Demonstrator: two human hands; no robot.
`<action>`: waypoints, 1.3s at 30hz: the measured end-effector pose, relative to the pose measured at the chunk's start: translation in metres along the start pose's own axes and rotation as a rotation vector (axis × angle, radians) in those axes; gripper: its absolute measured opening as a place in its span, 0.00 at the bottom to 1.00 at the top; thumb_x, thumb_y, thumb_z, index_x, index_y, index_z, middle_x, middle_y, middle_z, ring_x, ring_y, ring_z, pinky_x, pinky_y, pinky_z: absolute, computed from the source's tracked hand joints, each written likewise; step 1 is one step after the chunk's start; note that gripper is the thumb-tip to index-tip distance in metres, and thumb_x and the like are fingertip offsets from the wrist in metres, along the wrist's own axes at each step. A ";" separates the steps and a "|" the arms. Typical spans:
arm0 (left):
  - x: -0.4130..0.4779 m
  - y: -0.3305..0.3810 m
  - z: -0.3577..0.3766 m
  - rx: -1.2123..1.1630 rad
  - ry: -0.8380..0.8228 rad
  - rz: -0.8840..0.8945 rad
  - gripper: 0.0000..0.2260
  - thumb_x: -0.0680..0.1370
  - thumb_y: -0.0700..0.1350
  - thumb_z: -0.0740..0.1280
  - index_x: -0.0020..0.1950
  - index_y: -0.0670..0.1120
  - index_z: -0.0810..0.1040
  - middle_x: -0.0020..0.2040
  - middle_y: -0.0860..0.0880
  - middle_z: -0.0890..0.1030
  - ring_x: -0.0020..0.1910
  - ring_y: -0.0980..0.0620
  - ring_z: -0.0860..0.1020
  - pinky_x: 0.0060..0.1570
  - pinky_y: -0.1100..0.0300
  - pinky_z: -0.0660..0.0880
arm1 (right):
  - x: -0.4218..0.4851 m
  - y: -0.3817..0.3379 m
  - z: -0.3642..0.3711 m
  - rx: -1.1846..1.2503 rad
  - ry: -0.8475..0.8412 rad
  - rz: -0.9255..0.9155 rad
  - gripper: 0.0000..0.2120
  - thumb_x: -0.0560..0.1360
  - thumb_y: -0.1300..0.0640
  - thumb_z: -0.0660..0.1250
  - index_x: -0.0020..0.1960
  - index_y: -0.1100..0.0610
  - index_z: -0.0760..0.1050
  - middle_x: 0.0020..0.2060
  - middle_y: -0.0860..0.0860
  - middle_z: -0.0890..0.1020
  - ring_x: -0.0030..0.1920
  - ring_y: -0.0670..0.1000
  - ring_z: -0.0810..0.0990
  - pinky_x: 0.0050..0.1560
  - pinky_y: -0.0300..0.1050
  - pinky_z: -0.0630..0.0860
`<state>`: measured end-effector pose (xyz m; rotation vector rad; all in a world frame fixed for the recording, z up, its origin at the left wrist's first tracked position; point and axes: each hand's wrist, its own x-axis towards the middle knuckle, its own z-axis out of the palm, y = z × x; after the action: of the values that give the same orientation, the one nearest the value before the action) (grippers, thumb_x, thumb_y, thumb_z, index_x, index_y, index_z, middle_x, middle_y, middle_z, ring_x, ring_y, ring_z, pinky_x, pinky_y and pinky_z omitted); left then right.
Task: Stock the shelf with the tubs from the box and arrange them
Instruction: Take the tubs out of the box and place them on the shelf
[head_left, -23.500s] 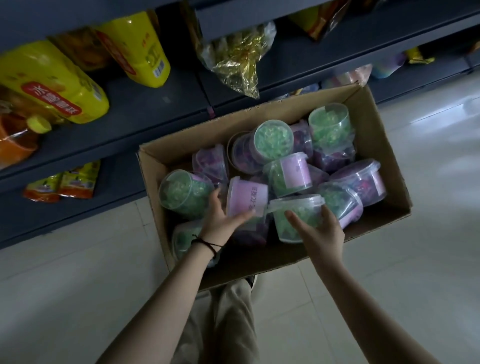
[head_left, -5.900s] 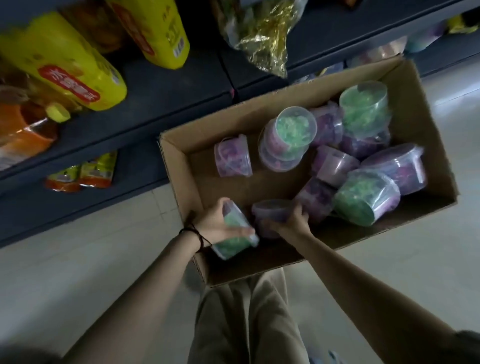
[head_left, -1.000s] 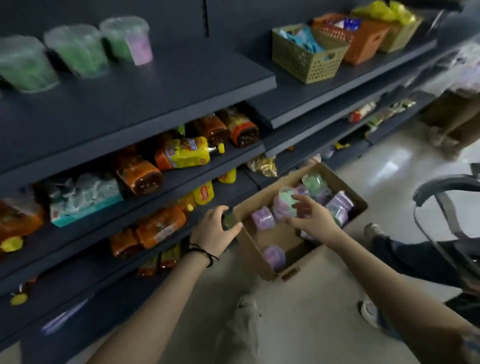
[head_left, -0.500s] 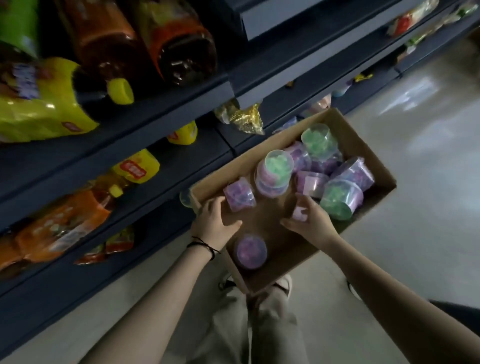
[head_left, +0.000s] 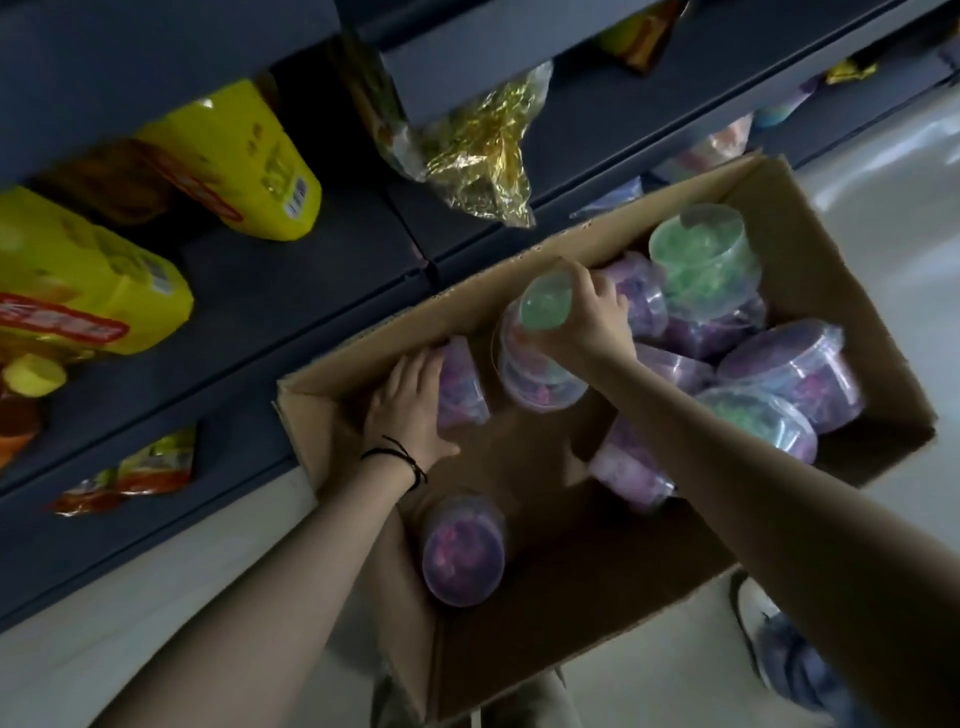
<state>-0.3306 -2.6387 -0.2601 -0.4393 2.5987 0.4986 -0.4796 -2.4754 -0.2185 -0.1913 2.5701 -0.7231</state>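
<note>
An open cardboard box (head_left: 841, 249) stands on the floor against the shelving, holding several clear tubs of green or purple pieces. My right hand (head_left: 589, 317) grips a green-filled tub (head_left: 543, 304) that lies on top of another tub near the box's middle. My left hand (head_left: 408, 410) curls round a purple tub (head_left: 462, 384) lying at the box's left side. One purple tub (head_left: 462, 551) lies alone in the near left corner. A green tub (head_left: 698, 249) sits on top of the pile at the back right.
Dark blue shelves (head_left: 291, 291) run along the left and top. Yellow packs (head_left: 244, 161) and a gold foil bag (head_left: 478, 150) lie on them, small orange packets (head_left: 156, 462) lower down. Pale tiled floor (head_left: 130, 597) surrounds the box. A shoe (head_left: 753, 608) shows at the lower right.
My right hand reached deeper into the box and took hold of the green tub. My left hand moved from the box's left edge onto the purple tub. The view closed in on the box.
</note>
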 end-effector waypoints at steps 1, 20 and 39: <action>0.002 -0.001 0.000 0.051 0.024 0.002 0.51 0.65 0.53 0.77 0.78 0.48 0.47 0.77 0.48 0.55 0.76 0.49 0.53 0.71 0.51 0.57 | 0.002 -0.003 -0.002 0.007 -0.005 -0.001 0.40 0.66 0.41 0.73 0.72 0.46 0.59 0.66 0.55 0.66 0.66 0.59 0.64 0.63 0.58 0.70; -0.030 0.022 0.005 -0.929 -0.107 -0.626 0.42 0.62 0.52 0.80 0.67 0.45 0.60 0.59 0.49 0.72 0.53 0.50 0.74 0.51 0.55 0.71 | -0.075 0.058 0.006 0.501 -0.166 0.128 0.57 0.59 0.61 0.82 0.73 0.50 0.46 0.63 0.45 0.68 0.59 0.46 0.74 0.53 0.40 0.77; -0.164 0.066 -0.160 -1.437 0.337 -0.311 0.32 0.57 0.48 0.82 0.54 0.53 0.68 0.57 0.52 0.74 0.56 0.56 0.76 0.56 0.54 0.76 | -0.163 -0.070 -0.111 0.735 -0.118 0.045 0.49 0.52 0.45 0.84 0.64 0.54 0.61 0.58 0.55 0.77 0.57 0.54 0.80 0.56 0.58 0.79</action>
<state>-0.2770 -2.6110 -0.0299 -1.3877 1.8971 2.2521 -0.3866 -2.4433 -0.0332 0.0616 2.0289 -1.5167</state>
